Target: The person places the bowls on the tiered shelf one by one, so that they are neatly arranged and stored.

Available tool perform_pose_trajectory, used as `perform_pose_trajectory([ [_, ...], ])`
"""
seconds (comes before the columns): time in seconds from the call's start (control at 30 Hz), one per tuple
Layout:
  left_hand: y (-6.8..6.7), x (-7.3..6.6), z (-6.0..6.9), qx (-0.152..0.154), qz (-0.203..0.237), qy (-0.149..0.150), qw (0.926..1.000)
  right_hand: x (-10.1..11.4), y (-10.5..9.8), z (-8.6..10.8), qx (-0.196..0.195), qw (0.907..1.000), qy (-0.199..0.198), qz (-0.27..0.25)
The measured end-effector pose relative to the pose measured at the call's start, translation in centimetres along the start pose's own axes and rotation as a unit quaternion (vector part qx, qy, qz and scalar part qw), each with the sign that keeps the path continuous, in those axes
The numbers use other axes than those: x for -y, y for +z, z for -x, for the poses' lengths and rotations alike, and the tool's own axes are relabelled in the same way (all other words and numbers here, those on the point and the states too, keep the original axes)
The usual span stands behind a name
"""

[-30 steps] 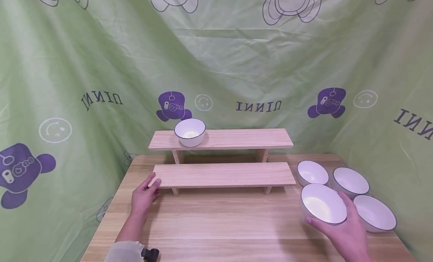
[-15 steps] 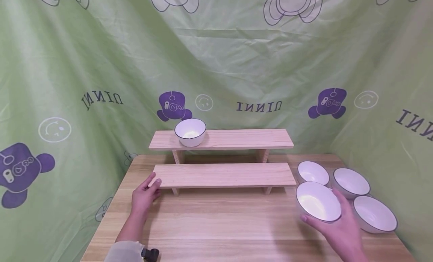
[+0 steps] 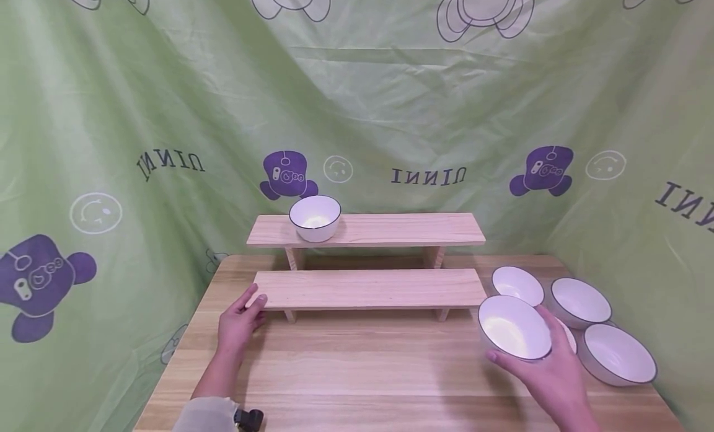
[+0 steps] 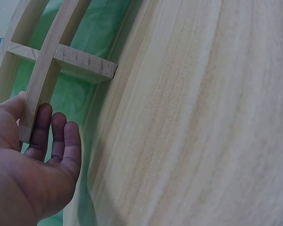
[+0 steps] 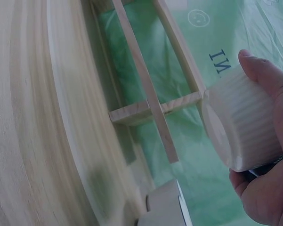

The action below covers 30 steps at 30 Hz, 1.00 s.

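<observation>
My left hand [image 3: 238, 325] grips the left end of the lower wooden shelf board [image 3: 368, 289]; in the left wrist view the thumb and fingers of that hand [image 4: 37, 174] lie on either side of the board end [image 4: 32, 113]. My right hand [image 3: 558, 376] holds a white, dark-rimmed bowl [image 3: 514, 328] above the table at the right, tilted, its opening toward the head camera. The right wrist view shows the ribbed side of this bowl [image 5: 247, 120] between thumb and fingers. Another white bowl [image 3: 315, 219] stands upright on the upper shelf board [image 3: 401, 229], near its left end.
Several white bowls stand at the table's right, among them one at the back [image 3: 517, 284], one beside it [image 3: 580, 302] and one nearer [image 3: 619, 354]; another is partly hidden behind the held bowl. Patterned green cloth [image 3: 357, 110] hangs behind the wooden table [image 3: 357, 370] and along its sides.
My right hand has carried its bowl a little left and upward, and part of a bowl behind it has come into view. My left hand keeps its place on the board.
</observation>
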<state>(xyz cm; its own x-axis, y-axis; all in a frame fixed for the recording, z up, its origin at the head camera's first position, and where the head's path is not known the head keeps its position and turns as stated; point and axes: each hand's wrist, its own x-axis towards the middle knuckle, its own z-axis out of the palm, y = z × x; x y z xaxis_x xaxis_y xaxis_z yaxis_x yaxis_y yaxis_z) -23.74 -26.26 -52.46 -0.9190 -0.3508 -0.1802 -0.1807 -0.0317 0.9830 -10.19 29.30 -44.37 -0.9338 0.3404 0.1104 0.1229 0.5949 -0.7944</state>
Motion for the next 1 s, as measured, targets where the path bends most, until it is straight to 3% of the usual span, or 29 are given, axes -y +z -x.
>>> perform_pose_trajectory([
  [1.0, 0.0, -0.1, 0.0, 0.0, -0.007, -0.005, 1.0, 2.7, 2.7, -1.4, 0.025, 0.9994, -0.023, -0.009],
])
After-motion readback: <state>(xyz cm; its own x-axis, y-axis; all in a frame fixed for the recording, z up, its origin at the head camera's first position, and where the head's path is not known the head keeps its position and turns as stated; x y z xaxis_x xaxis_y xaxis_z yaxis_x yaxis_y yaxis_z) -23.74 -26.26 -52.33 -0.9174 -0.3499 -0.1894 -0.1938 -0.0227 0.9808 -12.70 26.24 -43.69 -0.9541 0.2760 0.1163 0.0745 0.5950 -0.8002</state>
